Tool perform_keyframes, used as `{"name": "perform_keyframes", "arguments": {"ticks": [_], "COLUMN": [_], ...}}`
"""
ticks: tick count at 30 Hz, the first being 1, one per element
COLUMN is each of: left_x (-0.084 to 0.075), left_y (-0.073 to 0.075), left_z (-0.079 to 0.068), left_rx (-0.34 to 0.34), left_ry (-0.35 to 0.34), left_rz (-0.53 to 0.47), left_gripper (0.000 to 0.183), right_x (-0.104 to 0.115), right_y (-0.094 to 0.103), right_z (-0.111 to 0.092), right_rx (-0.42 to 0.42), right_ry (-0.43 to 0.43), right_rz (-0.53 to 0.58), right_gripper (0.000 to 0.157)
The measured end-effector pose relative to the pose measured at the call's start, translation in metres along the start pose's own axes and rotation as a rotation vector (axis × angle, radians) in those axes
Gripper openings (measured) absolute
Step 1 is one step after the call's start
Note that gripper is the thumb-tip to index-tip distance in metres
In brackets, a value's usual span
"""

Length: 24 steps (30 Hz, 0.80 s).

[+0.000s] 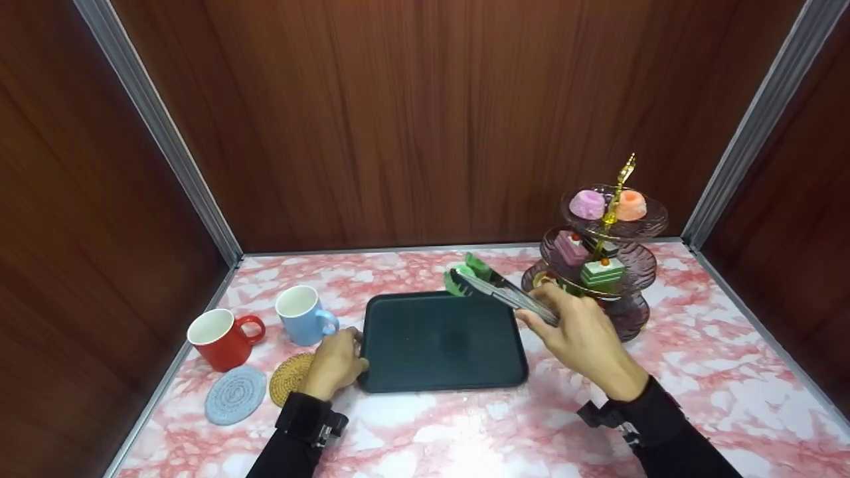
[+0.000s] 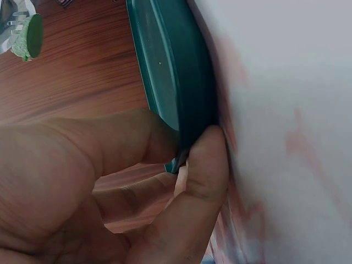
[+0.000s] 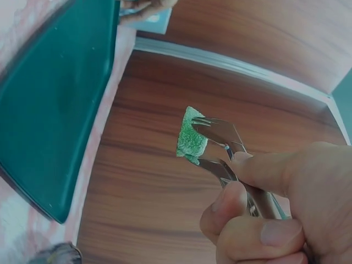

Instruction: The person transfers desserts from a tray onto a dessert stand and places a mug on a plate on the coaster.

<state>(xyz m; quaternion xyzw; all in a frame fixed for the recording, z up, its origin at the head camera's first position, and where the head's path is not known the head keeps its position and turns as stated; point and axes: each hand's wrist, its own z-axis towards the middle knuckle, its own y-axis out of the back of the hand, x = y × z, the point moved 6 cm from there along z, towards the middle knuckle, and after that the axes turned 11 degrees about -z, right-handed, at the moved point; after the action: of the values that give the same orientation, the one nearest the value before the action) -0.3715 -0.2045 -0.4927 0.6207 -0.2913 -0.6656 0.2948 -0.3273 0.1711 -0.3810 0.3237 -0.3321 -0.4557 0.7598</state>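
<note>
My left hand (image 1: 337, 362) grips the left edge of a dark green tray (image 1: 441, 345). The left wrist view shows thumb and finger pinching the tray's rim (image 2: 192, 82) low over the marbled table. My right hand (image 1: 588, 332) holds metal tongs (image 1: 505, 294) that reach left over the tray's far right edge. Between the tong tips is a small green cake (image 3: 191, 137), raised above the tray. In the head view the tips partly cover this cake (image 1: 464, 271).
Right of the tray stands a tiered stand (image 1: 637, 269) carrying several small cakes, partly behind my right hand. At left are a red mug (image 1: 222, 345), a blue mug (image 1: 302, 325), a grey coaster (image 1: 235, 396) and a woven coaster (image 1: 287, 378). Wooden panels (image 1: 412, 126) enclose the table.
</note>
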Motion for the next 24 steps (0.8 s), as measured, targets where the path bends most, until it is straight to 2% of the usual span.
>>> {"name": "perform_keyframes", "arguments": {"ticks": [3, 10, 18, 24], "left_x": [-0.001, 0.0, 0.0, 0.001], "left_y": [0.0, 0.0, 0.001, 0.0], "left_z": [0.0, 0.0, -0.001, -0.001], "left_rx": [-0.004, 0.0, -0.005, 0.005], "left_ry": [-0.009, 0.018, 0.0, 0.014], "left_rz": [0.007, 0.006, 0.003, -0.007], "left_gripper": [0.045, 0.046, 0.046, 0.045], "right_x": [-0.004, -0.013, -0.02, -0.03], "right_y": [0.009, 0.03, 0.046, 0.059], "right_z": [0.001, 0.002, 0.003, 0.001], "right_rx": [-0.024, -0.101, -0.142, -0.159], "right_ry": [-0.016, -0.05, -0.078, -0.113], "right_rz": [0.002, -0.022, -0.005, 0.01], "right_gripper": [0.027, 0.03, 0.027, 0.032]}}
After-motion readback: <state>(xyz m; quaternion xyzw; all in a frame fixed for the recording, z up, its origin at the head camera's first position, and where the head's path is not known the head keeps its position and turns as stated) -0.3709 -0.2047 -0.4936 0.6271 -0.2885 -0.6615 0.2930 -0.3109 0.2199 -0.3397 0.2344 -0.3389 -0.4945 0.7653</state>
